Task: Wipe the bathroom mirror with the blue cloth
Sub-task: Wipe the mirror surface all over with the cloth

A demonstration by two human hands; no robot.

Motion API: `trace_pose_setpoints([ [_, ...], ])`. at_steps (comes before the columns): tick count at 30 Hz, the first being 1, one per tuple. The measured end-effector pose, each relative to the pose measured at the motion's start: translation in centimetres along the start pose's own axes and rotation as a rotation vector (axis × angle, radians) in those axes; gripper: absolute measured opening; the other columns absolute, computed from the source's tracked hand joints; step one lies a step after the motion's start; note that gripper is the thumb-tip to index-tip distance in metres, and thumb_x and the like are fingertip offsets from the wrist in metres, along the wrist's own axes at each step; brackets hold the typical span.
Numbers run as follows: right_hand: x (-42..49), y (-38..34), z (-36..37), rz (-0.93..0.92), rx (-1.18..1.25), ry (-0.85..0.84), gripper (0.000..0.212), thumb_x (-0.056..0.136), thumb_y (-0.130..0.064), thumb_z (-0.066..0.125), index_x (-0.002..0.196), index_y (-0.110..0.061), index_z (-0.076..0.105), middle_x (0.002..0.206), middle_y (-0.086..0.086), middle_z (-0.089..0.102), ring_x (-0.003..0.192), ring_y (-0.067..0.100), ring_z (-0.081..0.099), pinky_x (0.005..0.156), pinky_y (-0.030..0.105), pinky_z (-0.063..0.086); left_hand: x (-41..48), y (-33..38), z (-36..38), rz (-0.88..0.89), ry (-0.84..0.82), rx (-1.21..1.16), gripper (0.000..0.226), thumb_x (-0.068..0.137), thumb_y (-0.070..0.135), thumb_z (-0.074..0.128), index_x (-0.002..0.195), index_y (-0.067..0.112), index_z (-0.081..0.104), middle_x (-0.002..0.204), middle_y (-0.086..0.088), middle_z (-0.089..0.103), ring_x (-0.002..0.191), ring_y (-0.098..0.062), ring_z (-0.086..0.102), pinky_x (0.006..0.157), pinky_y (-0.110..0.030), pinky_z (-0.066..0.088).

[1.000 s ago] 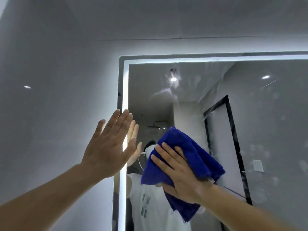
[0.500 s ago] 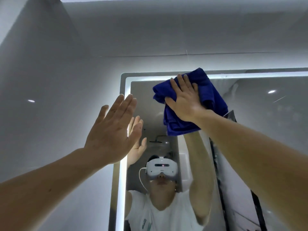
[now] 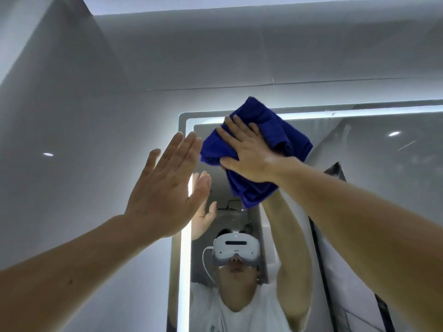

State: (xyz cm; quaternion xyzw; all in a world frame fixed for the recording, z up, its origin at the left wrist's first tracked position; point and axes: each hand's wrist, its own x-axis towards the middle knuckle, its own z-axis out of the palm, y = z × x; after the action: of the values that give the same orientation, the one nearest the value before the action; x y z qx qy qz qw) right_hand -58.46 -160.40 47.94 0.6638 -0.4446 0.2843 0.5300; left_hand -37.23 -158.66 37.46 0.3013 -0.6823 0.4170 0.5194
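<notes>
1. The mirror (image 3: pixel 374 183) hangs on the wall (image 3: pixel 72 130), low and to the right.
2. The wall goes on to the left of the mirror and above it.
3. The cloth (image 3: pixel 285 133) lies on the mirror, near its top left corner.
4. The top of the cloth pokes up past the mirror's top edge.
5. The right hand (image 3: pixel 249 154) rests flat on the cloth, in front of it.
6. The left hand (image 3: pixel 165 185) is just left of the cloth, in front of the mirror's left edge.
7. Below the cloth, the headset (image 3: pixel 236 249) shows in the mirror.
</notes>
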Motion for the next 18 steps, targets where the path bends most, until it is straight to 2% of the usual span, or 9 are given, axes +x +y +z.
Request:
trace_pose_setpoints([
  [2, -2.9, -1.9, 1.1, -0.070, 0.013, -0.007, 0.074, 0.099, -0.049, 0.037, 0.156, -0.025, -0.003, 0.163, 0.000, -0.016, 0.147, 0.014, -0.022, 0.111, 0.031, -0.025, -0.4, 0.2, 0.0, -0.013, -0.003, 0.002, 0.074, 0.088, 0.062, -0.004, 0.155, 0.029, -0.007, 0.158, 0.017, -0.017, 0.145, 0.000, -0.021, 0.118, -0.029, -0.013],
  [5, -8.7, -4.7, 2.9, -0.143, 0.002, -0.037, 0.071, 0.100, -0.047, 0.036, 0.156, -0.027, -0.003, 0.162, -0.003, -0.019, 0.146, 0.014, -0.026, 0.113, 0.034, -0.027, -1.5, 0.6, -0.2, -0.054, 0.004, -0.017, 0.070, 0.094, 0.057, 0.004, 0.156, 0.027, -0.004, 0.162, 0.013, -0.009, 0.148, -0.002, -0.014, 0.118, -0.030, -0.010],
  [10, -18.3, -8.8, 5.4, -0.115, 0.062, -0.126, 0.068, 0.100, -0.044, 0.033, 0.156, -0.030, -0.002, 0.160, -0.009, -0.022, 0.146, 0.013, -0.025, 0.117, 0.041, -0.019, -4.1, 1.1, -0.4, -0.066, -0.032, 0.009, 0.070, 0.094, 0.058, 0.004, 0.156, 0.028, -0.004, 0.161, 0.014, -0.011, 0.146, -0.001, -0.017, 0.120, -0.032, -0.010],
  [12, -21.5, -10.2, 6.1, -0.079, 0.058, -0.145, 0.067, 0.098, -0.044, 0.034, 0.157, -0.029, 0.004, 0.163, -0.007, -0.012, 0.150, 0.017, -0.014, 0.119, 0.044, -0.007, -5.5, 1.6, -0.4, -0.063, -0.063, 0.016, 0.070, 0.093, 0.061, 0.001, 0.156, 0.029, -0.004, 0.161, 0.014, -0.013, 0.146, -0.001, -0.019, 0.119, -0.032, -0.012],
  [15, -24.9, -12.3, 6.5, -0.040, 0.041, -0.119, 0.063, 0.092, -0.043, 0.039, 0.152, -0.025, 0.033, 0.161, -0.001, 0.020, 0.148, 0.023, 0.018, 0.115, 0.046, 0.014, -7.1, 2.6, 0.0, -0.044, -0.098, 0.026, 0.070, 0.091, 0.062, -0.003, 0.153, 0.030, -0.005, 0.160, 0.014, -0.014, 0.147, -0.005, -0.015, 0.120, -0.034, -0.009],
  [16, -25.6, -12.6, 6.6, -0.042, 0.024, -0.110, 0.061, 0.091, -0.042, 0.039, 0.150, -0.024, 0.038, 0.160, -0.001, 0.025, 0.147, 0.023, 0.022, 0.114, 0.046, 0.017, -7.6, 2.9, 0.2, -0.039, -0.112, 0.022, 0.069, 0.091, 0.062, -0.003, 0.153, 0.030, -0.007, 0.159, 0.013, -0.014, 0.147, -0.006, -0.015, 0.120, -0.035, -0.009],
  [18, -25.9, -12.0, 6.6, -0.084, -0.016, -0.110, 0.060, 0.093, -0.042, 0.040, 0.150, -0.023, 0.037, 0.160, 0.000, 0.024, 0.148, 0.024, 0.020, 0.116, 0.046, 0.015, -8.4, 3.4, 0.5, -0.024, -0.134, 0.002, 0.067, 0.092, 0.060, -0.001, 0.151, 0.030, -0.009, 0.159, 0.013, -0.013, 0.148, -0.006, -0.015, 0.120, -0.036, -0.006],
])
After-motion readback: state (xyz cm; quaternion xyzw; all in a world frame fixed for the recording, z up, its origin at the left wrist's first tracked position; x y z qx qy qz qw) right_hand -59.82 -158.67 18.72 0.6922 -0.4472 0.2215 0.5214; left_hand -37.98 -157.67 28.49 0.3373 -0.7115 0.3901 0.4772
